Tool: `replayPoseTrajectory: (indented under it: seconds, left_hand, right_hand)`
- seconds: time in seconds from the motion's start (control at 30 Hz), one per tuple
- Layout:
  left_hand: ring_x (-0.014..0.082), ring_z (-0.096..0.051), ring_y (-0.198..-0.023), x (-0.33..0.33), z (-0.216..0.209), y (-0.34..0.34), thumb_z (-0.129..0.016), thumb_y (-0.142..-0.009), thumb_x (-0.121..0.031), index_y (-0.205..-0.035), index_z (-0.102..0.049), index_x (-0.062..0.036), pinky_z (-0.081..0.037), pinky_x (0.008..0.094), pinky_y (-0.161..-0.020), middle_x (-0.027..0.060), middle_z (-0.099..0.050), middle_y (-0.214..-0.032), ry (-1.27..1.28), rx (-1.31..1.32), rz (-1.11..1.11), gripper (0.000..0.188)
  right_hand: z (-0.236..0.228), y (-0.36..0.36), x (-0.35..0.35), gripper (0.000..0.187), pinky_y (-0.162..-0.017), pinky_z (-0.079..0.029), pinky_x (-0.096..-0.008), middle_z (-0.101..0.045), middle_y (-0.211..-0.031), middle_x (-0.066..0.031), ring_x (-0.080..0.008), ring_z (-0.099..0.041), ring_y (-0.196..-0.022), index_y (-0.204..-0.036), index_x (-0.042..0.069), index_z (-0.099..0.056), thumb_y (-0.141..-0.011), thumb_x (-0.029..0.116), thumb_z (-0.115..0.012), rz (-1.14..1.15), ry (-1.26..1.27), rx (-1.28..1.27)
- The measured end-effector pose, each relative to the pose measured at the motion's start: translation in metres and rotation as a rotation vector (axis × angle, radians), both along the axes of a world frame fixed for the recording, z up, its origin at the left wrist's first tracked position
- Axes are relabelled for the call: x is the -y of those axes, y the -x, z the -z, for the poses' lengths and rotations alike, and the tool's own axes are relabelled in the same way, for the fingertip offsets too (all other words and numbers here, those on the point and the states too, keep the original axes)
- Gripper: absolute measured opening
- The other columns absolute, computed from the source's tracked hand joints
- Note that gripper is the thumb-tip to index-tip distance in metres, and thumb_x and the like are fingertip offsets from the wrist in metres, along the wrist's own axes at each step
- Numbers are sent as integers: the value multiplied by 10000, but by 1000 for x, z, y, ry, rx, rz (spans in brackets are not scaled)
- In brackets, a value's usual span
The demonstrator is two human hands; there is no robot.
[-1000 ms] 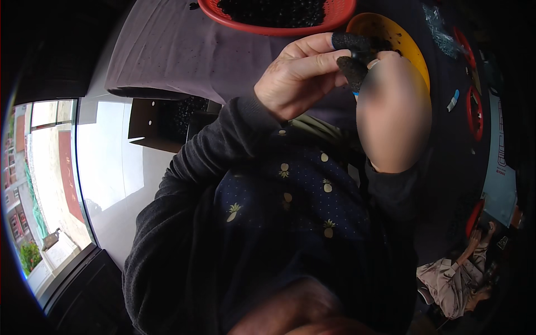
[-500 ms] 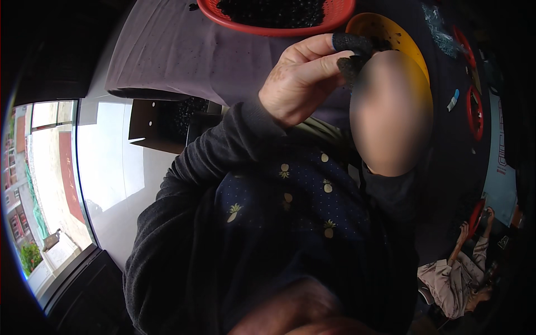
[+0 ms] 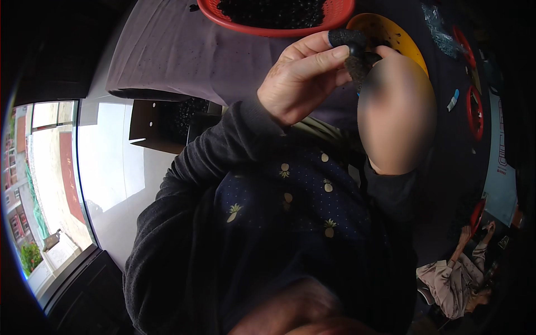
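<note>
Purple-grey cloth [image 3: 173,61] ahead, bright window [image 3: 53,173] far left. Head view: left hand [image 3: 298,78], dark cover [image 3: 345,38] on forefinger, pinches small dark round piece [image 3: 355,51] between thumb and forefinger, near yellow bowl [image 3: 412,43]. Right hand [image 3: 399,114] blurred, close alongside; cannot tell its grip. Red basket [image 3: 262,32] of dark pieces [image 3: 273,12] beyond. Co-worker [image 3: 455,285] lower right.

Small, roundish, glossy black piece [image 3: 354,50]; at the tips of the left fingers [image 3: 318,63]; near the yellow bowl [image 3: 412,49]
</note>
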State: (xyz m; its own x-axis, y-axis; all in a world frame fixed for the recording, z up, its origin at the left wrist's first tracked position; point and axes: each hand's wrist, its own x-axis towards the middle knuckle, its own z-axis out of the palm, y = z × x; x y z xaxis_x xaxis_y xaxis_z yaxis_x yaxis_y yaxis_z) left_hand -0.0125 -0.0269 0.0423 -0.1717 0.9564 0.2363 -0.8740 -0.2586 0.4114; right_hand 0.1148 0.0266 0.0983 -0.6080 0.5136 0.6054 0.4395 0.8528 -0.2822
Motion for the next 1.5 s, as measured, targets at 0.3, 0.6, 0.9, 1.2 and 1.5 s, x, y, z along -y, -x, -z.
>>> replayPoseTrajectory:
  seconds: [0.3, 0.6, 0.9, 1.2, 1.5]
  left_hand:
    - [180, -564, -1023, -1, 7, 1, -516, -892, -75, -1158, -555, -33, -424, 348, -924, 82, -605, -1096, -69, -110, -61, 272]
    - [164, -583, -966, -5, 11, 5, -515, -893, -65, -1131, -565, -21, -439, 321, -902, 67, -620, -1047, -23, -126, -77, 248]
    - [205, -601, -815, -63, 27, -8, -653, -750, -2, -978, -614, 7, -507, 293, -703, 78, -572, -875, 32, -1455, -600, 231]
    - [332, -560, -875, -97, 35, -35, -637, -716, -80, -969, -625, -42, -486, 400, -762, 144, -553, -934, -16, -1594, -669, 256]
    - [294, -632, -698, -95, -26, 38, -579, -812, -78, -986, -619, 10, -495, 344, -626, 175, -648, -830, -203, -1673, -789, 199]
  right_hand:
    - [2, 3, 1, 292, -623, -501, -356, -596, -909, -110, -293, -613, -778, -1055, 63, -562, -840, 255, -606, 12, 46, 29]
    - [10, -1, -4, 279, -572, -495, -340, -568, -847, -83, -258, -613, -714, -1007, 63, -558, -809, 238, -649, -24, -3, -29]
    - [11, -35, -16, 204, -652, -507, -338, -608, -900, -126, -280, -620, -814, -985, 23, -587, -846, 172, -608, 163, 143, -124]
    - [20, -47, -17, 177, -696, -484, -336, -617, -913, -127, -278, -615, -829, -986, 11, -591, -876, 148, -570, 154, 190, -120]
    - [23, -52, -17, 153, -668, -479, -320, -617, -885, -117, -255, -614, -801, -956, 13, -596, -871, 138, -577, 167, 273, -143]
